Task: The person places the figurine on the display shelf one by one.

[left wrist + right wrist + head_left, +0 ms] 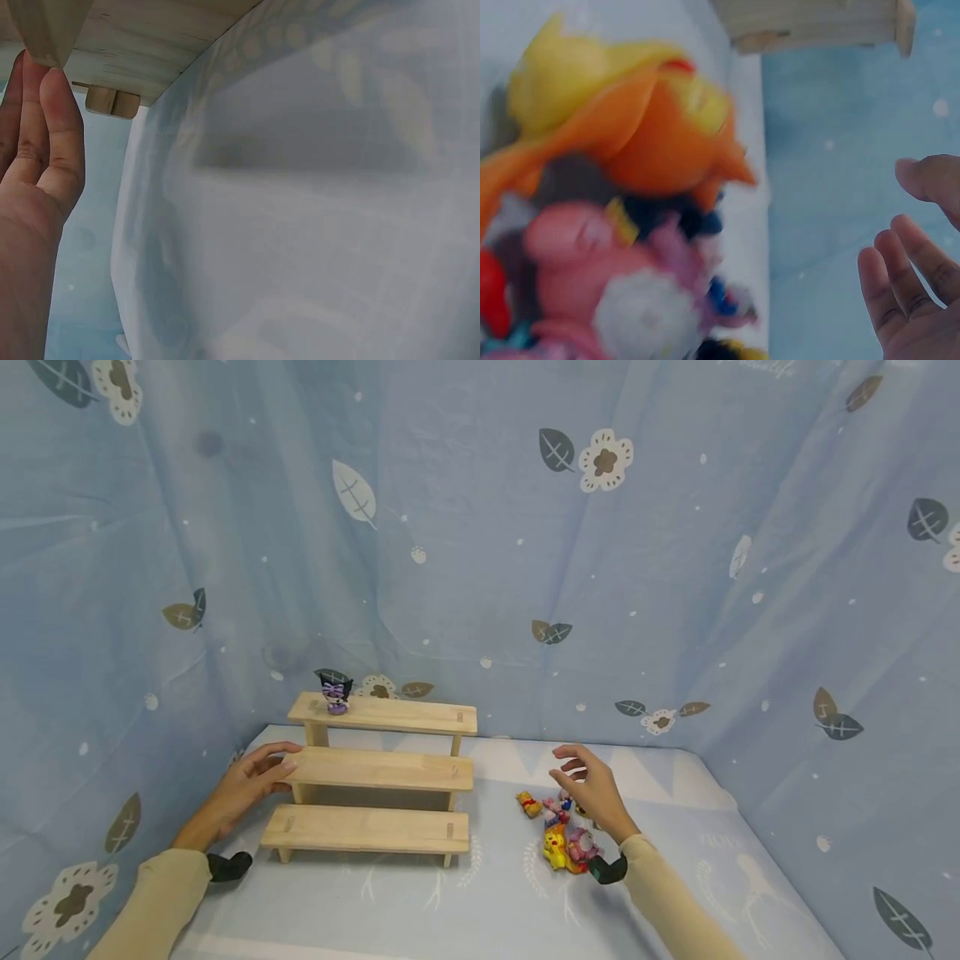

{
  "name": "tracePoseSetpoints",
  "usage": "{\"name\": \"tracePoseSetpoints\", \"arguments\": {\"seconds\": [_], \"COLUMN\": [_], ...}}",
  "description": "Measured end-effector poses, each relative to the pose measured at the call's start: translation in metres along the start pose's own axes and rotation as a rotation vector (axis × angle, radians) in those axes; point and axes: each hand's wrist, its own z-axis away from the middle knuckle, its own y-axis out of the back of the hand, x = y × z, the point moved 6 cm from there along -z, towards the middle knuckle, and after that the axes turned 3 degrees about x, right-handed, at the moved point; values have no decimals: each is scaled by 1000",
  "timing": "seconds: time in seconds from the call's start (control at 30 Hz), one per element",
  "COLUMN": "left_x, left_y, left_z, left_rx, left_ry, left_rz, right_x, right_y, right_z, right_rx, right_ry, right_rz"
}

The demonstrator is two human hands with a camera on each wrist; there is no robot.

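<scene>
A three-step wooden display stand [367,831] stands left of centre. My left hand [251,781] holds the left end of its middle board; in the left wrist view the fingertips touch the wood. On the top step, near its left end, stands a small black-and-purple figurine [336,692]. Right of the stand lies a cluster of small figurines, among them a yellow-and-orange one [555,847], a pink-and-purple one [582,845] and a yellow-and-red bear [529,804]. Over the cluster's far right side hovers my right hand [592,785], fingers loosely bent and apart from the thumb, nothing between them.
Patterned blue cloth [480,560] hangs at the back and both sides. A pale blue cloth [495,902] covers the table. A dark band [229,867] shows at the left wrist, another [607,868] at the right.
</scene>
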Motion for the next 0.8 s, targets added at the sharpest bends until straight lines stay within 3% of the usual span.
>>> {"name": "tracePoseSetpoints", "arguments": {"seconds": [0.27,0.53,0.8], "left_x": [0,0,-1], "left_y": [0,2,2], "left_z": [1,1,-1], "left_rx": [-9,-9,-18], "left_ry": [7,0,10], "left_rz": [12,9,-18], "right_x": [38,50,62], "right_y": [10,15,16], "right_z": [20,37,59], "right_rx": [-16,-58,-206], "right_ry": [-152,-226,-273], "right_rz": [67,74,0]}}
